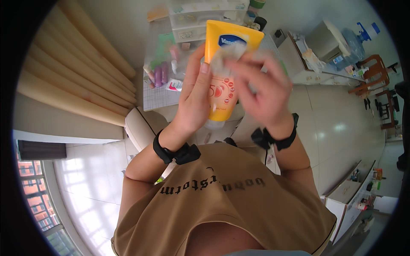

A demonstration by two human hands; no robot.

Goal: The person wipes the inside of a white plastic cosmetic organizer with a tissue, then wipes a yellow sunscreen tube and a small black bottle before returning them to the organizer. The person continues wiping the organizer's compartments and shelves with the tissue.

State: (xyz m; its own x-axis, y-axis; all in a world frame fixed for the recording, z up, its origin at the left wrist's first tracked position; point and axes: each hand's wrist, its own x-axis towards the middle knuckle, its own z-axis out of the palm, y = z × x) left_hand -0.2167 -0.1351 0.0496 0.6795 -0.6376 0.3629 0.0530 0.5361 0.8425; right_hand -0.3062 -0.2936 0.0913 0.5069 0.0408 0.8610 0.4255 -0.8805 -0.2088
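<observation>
A yellow squeeze tube (221, 112) with an orange-pink lower front and a clear cap is held up before my chest, its flat end pointing away and its cap toward me. My left hand (193, 100) grips the tube along its left side, thumb lying on the front. Over the upper front of the tube, my right hand (267, 91) pinches a crumpled greyish-white piece of tissue or cloth (228, 56) against the surface. Motion smears the right fingers and the wad, so its exact material cannot be made out.
Beyond my hands, a table (166, 100) bears purple bottles (161, 75), a small white-and-pink tube (174, 85) and a clear drawer unit (185, 21). A beige chair (143, 130) stands left, near curtains (81, 64). At right are a low cabinet (301, 72) and wooden chair (375, 74).
</observation>
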